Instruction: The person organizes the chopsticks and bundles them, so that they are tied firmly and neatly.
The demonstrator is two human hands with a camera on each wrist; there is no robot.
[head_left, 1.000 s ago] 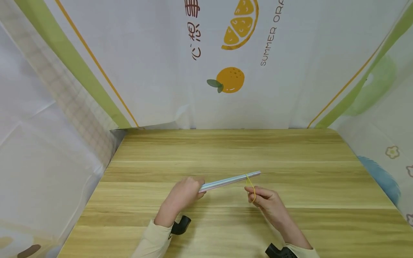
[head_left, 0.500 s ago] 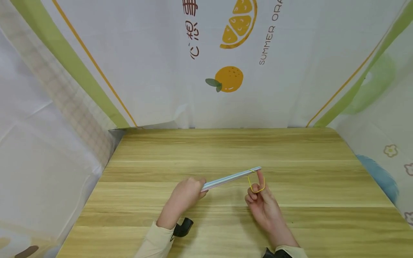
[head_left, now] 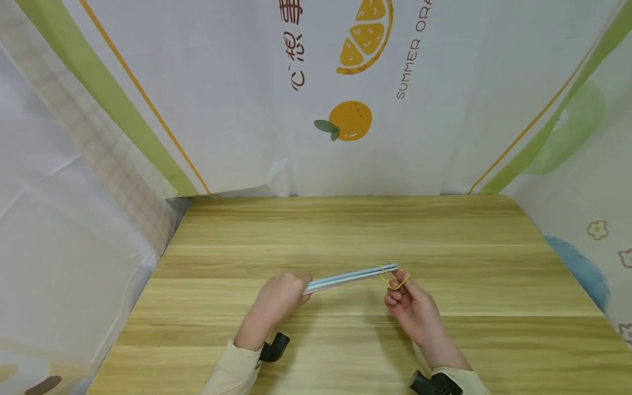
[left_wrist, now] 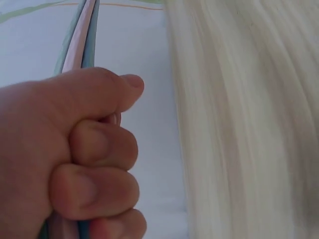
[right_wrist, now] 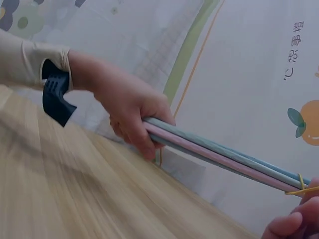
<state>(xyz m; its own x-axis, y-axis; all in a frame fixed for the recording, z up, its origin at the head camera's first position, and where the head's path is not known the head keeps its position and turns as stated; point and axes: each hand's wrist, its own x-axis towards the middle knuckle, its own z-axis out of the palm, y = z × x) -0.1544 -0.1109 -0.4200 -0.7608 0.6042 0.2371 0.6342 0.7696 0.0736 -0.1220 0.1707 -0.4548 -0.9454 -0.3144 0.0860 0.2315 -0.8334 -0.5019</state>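
Observation:
My left hand (head_left: 277, 299) grips a bundle of pastel chopsticks (head_left: 350, 278) by one end, fingers wrapped around it. Pink, pale green and blue sticks show in the right wrist view, running from the left hand to the bundle's far end. Near that far end a yellow rubber band (right_wrist: 294, 192) goes around the chopsticks. Its loose loop is stretched over the fingers of my right hand (head_left: 417, 312), which are curled and hold it close beside the stick tips. In the left wrist view the thumb lies across the bundle and the palm hides part of it.
A wood-grain table (head_left: 237, 230) lies below both hands. White cloth printed with oranges (head_left: 350, 120) hangs behind it, with more cloth at both sides. Each wrist carries a black camera mount (head_left: 275, 347).
My right hand first pinched the band below the sticks, then raised a finger inside its loop, and now has that finger bent down at the tips. The left hand keeps its grip.

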